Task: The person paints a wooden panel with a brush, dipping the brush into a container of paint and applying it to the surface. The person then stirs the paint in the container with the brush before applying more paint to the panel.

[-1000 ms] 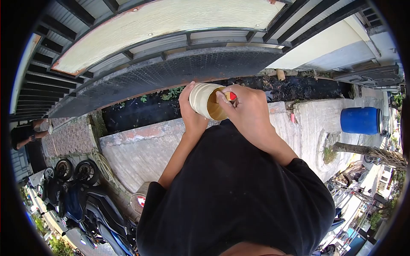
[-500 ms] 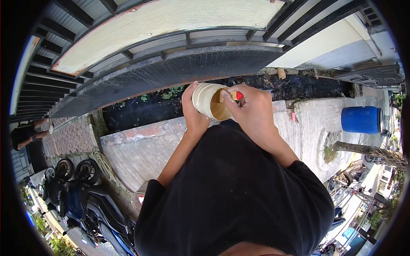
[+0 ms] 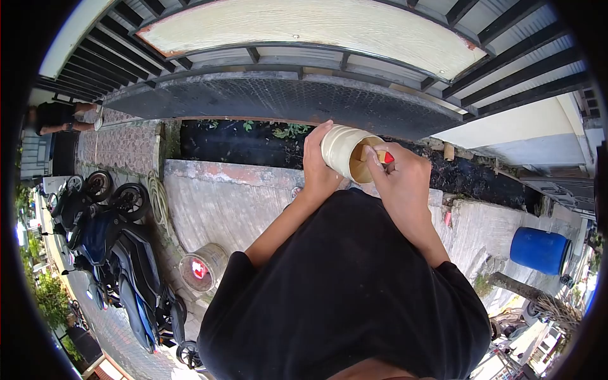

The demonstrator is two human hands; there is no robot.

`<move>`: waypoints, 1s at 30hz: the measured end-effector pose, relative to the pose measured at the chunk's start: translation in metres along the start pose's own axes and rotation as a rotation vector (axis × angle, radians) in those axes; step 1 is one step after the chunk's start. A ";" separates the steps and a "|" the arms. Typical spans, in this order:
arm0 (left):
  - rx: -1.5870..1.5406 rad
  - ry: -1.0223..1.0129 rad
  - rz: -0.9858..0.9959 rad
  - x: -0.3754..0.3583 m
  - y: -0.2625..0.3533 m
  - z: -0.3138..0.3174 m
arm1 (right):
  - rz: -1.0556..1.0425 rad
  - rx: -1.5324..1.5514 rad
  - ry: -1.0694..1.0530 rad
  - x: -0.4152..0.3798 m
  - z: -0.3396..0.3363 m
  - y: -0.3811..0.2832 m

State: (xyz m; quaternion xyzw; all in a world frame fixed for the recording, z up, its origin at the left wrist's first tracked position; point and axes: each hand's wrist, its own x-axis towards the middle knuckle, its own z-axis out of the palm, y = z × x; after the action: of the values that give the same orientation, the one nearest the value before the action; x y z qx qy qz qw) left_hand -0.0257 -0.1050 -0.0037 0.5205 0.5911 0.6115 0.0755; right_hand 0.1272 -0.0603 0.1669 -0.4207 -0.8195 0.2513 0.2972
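Observation:
My left hand is wrapped around the side of a cream-coloured paint can, which is tipped with its mouth toward me and to the right. Cream paint coats the inside of the can. In my right hand, at the mouth of the can, is a paintbrush with a yellowish handle and a red end. Its bristle end is hidden by my fingers and the can. Beyond my hands stands a dark metal gate with a long cream panel fixed across its bars.
A dark ditch runs between the gate and the concrete paving. On the left are parked motorcycles, a coiled hose and a bucket with something red and white inside. A blue barrel lies right. Another person is far left.
The view has turned left, so the gate panel, barrel and bucket sit further right. My hands, the can and the brush appear slightly further right, with the grip unchanged.

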 end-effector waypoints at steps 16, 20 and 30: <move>0.005 -0.017 0.023 -0.007 0.002 0.009 | 0.023 -0.011 0.055 -0.011 -0.003 0.010; 0.073 -0.084 0.052 -0.006 0.000 0.010 | 0.070 0.036 0.079 -0.012 -0.012 0.006; -0.037 -0.174 -0.124 -0.003 0.011 0.018 | 0.404 0.718 0.150 -0.010 -0.037 0.045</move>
State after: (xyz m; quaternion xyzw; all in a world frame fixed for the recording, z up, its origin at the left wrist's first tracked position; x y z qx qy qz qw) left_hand -0.0054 -0.0990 -0.0011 0.5326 0.6021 0.5688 0.1738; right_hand 0.1823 -0.0390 0.1598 -0.4597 -0.5571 0.5428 0.4285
